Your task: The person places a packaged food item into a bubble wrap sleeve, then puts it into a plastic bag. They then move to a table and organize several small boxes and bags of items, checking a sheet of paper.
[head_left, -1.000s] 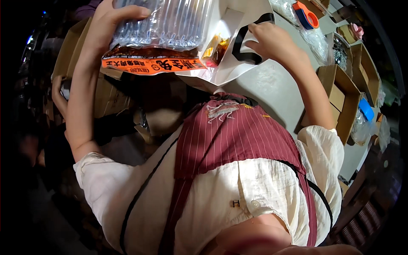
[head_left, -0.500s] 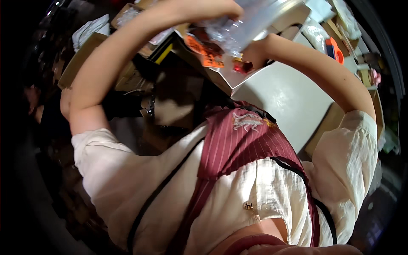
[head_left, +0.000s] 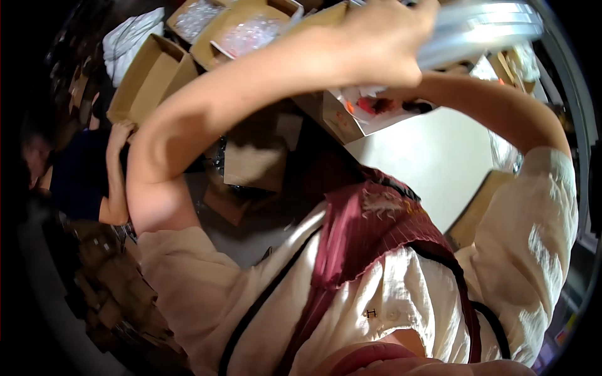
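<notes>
My left hand (head_left: 392,47) is raised at the top, its fingers curled at the near end of a clear, shiny, roll-like thing (head_left: 486,31). Motion smears that thing, so its exact kind does not show. Below this hand sits a white-lined carton (head_left: 362,125) with red and orange pieces (head_left: 370,105) inside. My right hand (head_left: 411,94) reaches in from the right at the carton's opening, under the left hand. Its fingers are mostly covered and blurred, so what they touch is hidden.
A white tabletop (head_left: 426,156) lies in front of me. Open brown cartons (head_left: 153,72) stand at the upper left, one holding clear plastic wrap (head_left: 251,34). Another person in a dark shirt (head_left: 84,175) is at the left, a hand (head_left: 121,133) by a carton. Flattened cardboard (head_left: 116,288) lies low left.
My left hand has moved right and nearer, and the clear shiny thing has swung to the right. The orange printed piece at the carton's edge is no longer visible. The other person shows more fully.
</notes>
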{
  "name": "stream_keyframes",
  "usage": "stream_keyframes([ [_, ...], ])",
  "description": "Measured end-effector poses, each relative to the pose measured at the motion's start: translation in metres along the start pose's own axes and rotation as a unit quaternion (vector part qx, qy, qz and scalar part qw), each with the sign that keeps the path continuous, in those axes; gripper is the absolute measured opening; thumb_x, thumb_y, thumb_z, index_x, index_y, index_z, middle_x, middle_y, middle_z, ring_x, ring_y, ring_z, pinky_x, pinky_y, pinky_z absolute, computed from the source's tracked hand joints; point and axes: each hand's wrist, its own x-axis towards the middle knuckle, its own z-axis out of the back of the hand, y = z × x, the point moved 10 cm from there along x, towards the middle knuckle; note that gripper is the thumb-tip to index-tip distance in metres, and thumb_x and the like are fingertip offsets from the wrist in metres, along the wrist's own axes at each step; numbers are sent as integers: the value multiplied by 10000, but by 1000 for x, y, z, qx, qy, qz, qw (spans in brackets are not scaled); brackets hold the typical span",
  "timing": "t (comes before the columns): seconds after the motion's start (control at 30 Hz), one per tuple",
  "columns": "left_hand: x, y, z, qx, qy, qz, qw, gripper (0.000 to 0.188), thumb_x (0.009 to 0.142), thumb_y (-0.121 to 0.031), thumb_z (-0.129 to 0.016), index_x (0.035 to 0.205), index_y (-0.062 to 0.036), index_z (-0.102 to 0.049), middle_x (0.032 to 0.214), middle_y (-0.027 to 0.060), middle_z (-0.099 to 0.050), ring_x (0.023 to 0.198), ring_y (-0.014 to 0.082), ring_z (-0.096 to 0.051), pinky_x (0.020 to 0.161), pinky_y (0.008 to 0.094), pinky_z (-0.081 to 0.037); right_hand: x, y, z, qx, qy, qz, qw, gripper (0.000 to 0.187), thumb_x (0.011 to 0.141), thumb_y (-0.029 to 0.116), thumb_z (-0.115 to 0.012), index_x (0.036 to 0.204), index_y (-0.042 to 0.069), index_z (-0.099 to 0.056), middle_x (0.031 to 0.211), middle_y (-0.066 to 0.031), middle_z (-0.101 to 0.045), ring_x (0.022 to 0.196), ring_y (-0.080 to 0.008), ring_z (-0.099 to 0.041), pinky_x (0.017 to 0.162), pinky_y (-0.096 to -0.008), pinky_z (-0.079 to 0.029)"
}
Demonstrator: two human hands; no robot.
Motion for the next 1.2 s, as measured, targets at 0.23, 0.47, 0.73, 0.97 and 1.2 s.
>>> stream_keyframes([
  [0.23, 2, -6, -24, -98, 3, -73, 992, 1037, 600, -126, -723, 1388, 268, -177, 654, 248, -632, 594, 398, -673, 564, 461, -568, -10, 25, -18, -64, 62, 19, 996, 472, 942, 360, -606, 1316, 73, -582, 1138, -123, -680, 1027, -249, -654, 929, -383, -529],
  [0.47, -13, 29, -21, -78, -40, -37, 995, 876, 591, -115, -696, 1311, 225, -332, 722, 268, -631, 656, 438, -670, 588, 493, -551, -9, 41, -36, -164, 112, -13, 980, 495, 944, 384, -604, 1328, 71, -581, 1204, -160, -657, 1116, -261, -626, 962, -390, -497],
  [0.73, 3, 45, -40, -86, -13, -17, 996, 905, 626, -134, -725, 1369, 204, -334, 801, 288, -644, 741, 440, -689, 623, 497, -559, -61, 25, -17, -494, 125, 174, 842, 276, 853, 280, -691, 987, 42, -652, 939, -195, -674, 910, -373, -666, 816, -469, -539],
  [0.97, -1, 39, -48, -31, -64, -26, 997, 964, 603, -119, -717, 1407, 214, -302, 845, 296, -653, 715, 427, -685, 620, 481, -559, -141, 66, 78, -337, -58, 112, 933, 220, 581, -25, -727, 785, 17, -655, 817, -178, -623, 797, -413, -592, 714, -460, -484],
  [1.2, -16, 10, -76, -44, -17, -64, 997, 989, 628, -165, -768, 1413, 199, -289, 807, 290, -657, 724, 438, -694, 642, 497, -577, -179, 51, 54, -298, -160, 103, 935, 431, 630, -69, -623, 1040, 41, -698, 1119, -255, -634, 1102, -480, -557, 925, -509, -466],
])
